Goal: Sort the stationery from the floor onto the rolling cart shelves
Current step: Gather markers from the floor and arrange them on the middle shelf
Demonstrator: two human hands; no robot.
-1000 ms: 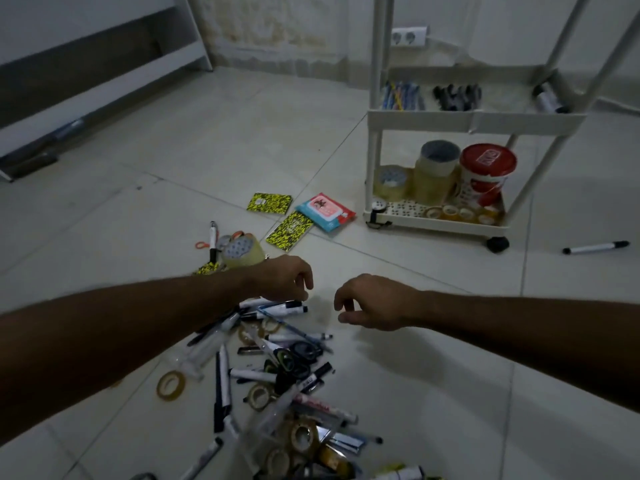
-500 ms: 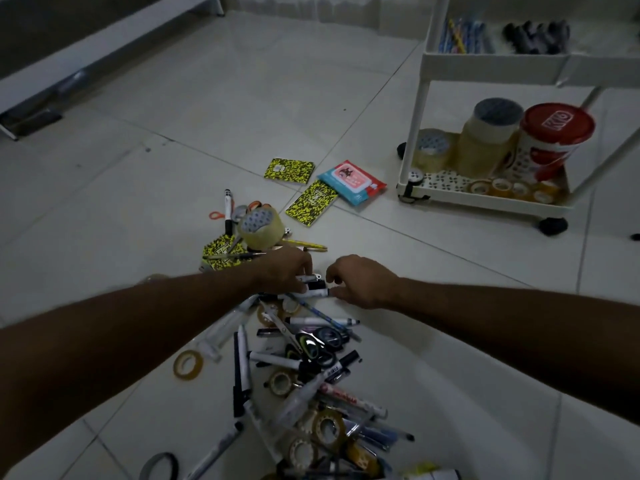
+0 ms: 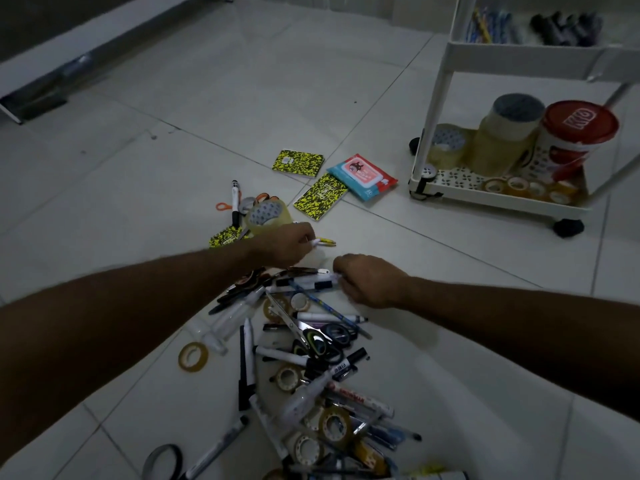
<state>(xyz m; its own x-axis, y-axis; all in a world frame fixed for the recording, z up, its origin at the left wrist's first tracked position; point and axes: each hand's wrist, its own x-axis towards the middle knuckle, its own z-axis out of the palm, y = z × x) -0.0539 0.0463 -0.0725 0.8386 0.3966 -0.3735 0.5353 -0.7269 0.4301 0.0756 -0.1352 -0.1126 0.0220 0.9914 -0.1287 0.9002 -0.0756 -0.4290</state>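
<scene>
A heap of stationery (image 3: 311, 362) lies on the tiled floor: markers, pens, scissors and small tape rolls. My left hand (image 3: 285, 245) is at the heap's far end, its fingers closed on a white pen with a yellow tip (image 3: 323, 241). My right hand (image 3: 367, 280) rests just right of it, fingers pinching the end of a white marker with a black band (image 3: 308, 285) that still lies on the heap. The white rolling cart (image 3: 498, 199) stands at the upper right, with tape rolls and a red-lidded tub on its bottom shelf and pens and markers on the shelf above.
Beyond my hands lie a big clear tape roll (image 3: 266, 214), orange-handled scissors (image 3: 223, 206), three yellow-black notebooks (image 3: 320, 195) and a wet-wipes pack (image 3: 362, 176). A loose tape ring (image 3: 193, 356) sits left of the heap. A white shelf base (image 3: 86, 53) runs along the upper left.
The view has tilted down and nearer to the heap. Both hands dropped onto its far end; the left closed on a pen, the right on a marker's end.
</scene>
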